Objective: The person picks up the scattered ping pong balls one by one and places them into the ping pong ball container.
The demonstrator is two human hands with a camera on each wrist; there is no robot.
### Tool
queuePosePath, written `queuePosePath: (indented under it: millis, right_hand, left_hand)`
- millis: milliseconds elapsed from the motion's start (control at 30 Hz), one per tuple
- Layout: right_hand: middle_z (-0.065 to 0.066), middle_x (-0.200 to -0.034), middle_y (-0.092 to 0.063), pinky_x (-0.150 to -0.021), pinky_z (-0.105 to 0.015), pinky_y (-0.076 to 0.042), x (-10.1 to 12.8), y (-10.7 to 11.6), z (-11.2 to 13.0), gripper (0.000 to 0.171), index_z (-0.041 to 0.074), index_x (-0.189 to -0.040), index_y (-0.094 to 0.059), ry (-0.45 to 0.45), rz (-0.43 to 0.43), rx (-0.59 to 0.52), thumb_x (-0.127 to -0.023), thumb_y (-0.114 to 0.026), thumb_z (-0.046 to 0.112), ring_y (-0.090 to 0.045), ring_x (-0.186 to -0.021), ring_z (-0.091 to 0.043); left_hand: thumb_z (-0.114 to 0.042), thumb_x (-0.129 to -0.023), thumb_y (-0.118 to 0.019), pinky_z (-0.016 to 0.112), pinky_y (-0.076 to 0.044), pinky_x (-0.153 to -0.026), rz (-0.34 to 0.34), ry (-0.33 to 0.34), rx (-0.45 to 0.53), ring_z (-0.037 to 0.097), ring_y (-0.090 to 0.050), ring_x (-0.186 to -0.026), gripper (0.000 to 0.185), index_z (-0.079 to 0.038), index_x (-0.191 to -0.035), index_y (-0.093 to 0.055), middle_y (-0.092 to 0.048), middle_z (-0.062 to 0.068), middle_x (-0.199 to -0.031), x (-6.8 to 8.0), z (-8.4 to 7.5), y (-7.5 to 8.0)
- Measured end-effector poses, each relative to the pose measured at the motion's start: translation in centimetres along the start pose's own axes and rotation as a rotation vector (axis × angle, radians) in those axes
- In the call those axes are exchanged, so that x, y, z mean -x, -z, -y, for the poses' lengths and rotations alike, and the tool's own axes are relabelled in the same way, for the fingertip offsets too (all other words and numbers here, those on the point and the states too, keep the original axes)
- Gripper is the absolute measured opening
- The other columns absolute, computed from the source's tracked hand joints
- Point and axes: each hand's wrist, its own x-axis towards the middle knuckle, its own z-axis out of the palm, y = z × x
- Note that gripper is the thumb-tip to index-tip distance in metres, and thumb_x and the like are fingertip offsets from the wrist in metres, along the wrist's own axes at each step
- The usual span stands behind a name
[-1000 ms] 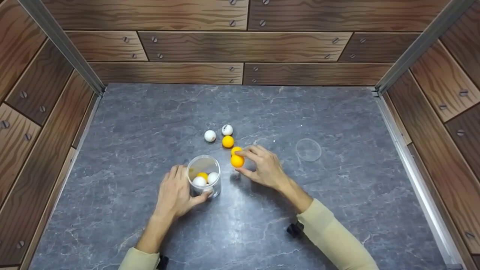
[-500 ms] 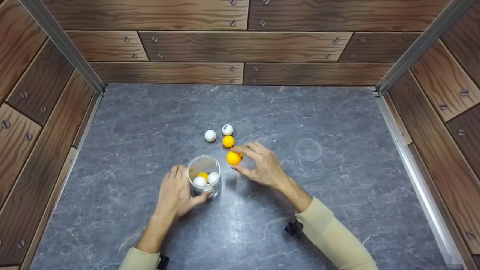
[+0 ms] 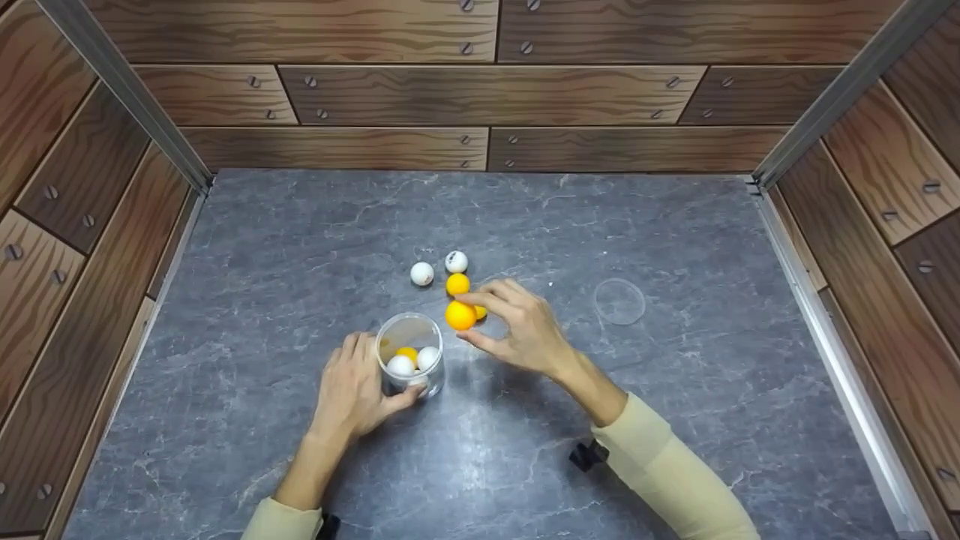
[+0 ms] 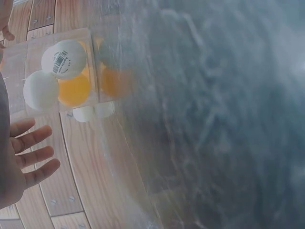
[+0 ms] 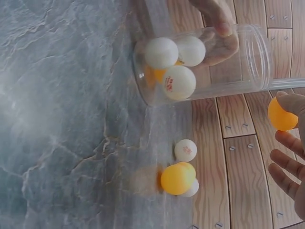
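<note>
A clear plastic jar [image 3: 406,328] stands upright on the table, with white and orange ping-pong balls [image 5: 179,82] at its bottom. My left hand [image 3: 349,391] holds it from the left, fingers along the side and thumb across the near wall. To the jar's right, raised above the table near rim height, my right hand [image 3: 528,330] pinches an orange ping-pong ball [image 3: 460,316] between thumb and fingertips. The right wrist view shows this held ball [image 5: 281,114] beside the jar's mouth, with the other fingers spread loosely.
Beyond the jar lie two white balls [image 3: 422,274] and an orange ball [image 3: 457,284]. Another orange ball [image 3: 481,312] is partly hidden behind the held one. A clear round lid [image 3: 619,301] lies flat at right. Wood-patterned walls [image 3: 480,94] enclose the grey table.
My right hand has moved slightly left with the pinched orange ball, bringing it closer to the jar's rim and off the ball behind it. My left hand and the jar have stayed put.
</note>
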Motion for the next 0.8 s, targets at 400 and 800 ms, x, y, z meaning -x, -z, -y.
queuePosePath:
  millis: [400,800]
  right_hand:
    - [-0.002,-0.107,-0.076,-0.08,-0.028,-0.059,-0.7,-0.1,0.9,0.044,0.015,-0.122,-0.077,0.036,0.033,0.0,-0.084,-0.087,0.035,-0.068,-0.095,-0.018]
    - [-0.002,-0.107,-0.075,-0.074,-0.025,-0.057,-1.1,-0.3,1.6,0.043,0.014,-0.12,-0.077,0.055,0.05,-0.003,-0.084,-0.087,0.035,-0.065,-0.089,-0.017]
  left_hand:
    - [-0.075,-0.075,-0.067,0.044,-0.055,-0.077,0.004,0.004,0.0,0.034,-0.063,-0.103,0.098,0.007,-0.127,-0.06,-0.066,0.019,-0.11,0.0,0.0,0.0]
    - [-0.075,-0.076,-0.066,0.045,-0.055,-0.078,0.007,-0.003,-0.006,0.034,-0.063,-0.104,0.1,0.008,-0.132,-0.058,-0.066,0.019,-0.111,-0.1,0.0,0.0]
